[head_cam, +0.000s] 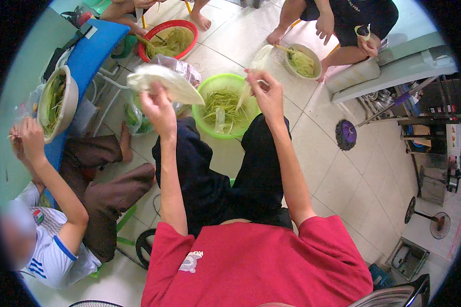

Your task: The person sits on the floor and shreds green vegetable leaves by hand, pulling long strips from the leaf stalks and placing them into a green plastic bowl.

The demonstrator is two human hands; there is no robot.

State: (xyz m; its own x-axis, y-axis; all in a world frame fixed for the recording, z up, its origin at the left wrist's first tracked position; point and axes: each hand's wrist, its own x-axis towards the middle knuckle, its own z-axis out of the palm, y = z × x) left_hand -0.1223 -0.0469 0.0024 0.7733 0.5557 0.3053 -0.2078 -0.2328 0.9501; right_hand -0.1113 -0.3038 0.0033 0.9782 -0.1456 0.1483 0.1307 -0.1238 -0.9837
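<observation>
My left hand (157, 105) holds a pale, flat leafy piece (167, 84), blurred at its far edge, left of a lime-green plastic basket (201, 124). Raised over the basket's right rim, my right hand (267, 90) pinches a thin, whitish translucent strip (246, 94) between thumb and fingers. Inside the basket, which stands on the floor beyond my knees, lie many thin green strips (224, 103) and a paler piece. What plant these come from I cannot tell.
Co-workers sit at the left and across from me. Near them are a red basin (195, 34), a beige bowl (320, 63) and a white basket (73, 103) on a blue bench (100, 44). A clear plastic bag (138, 119) lies left of my knees. A purple brush head (346, 134) is at the right.
</observation>
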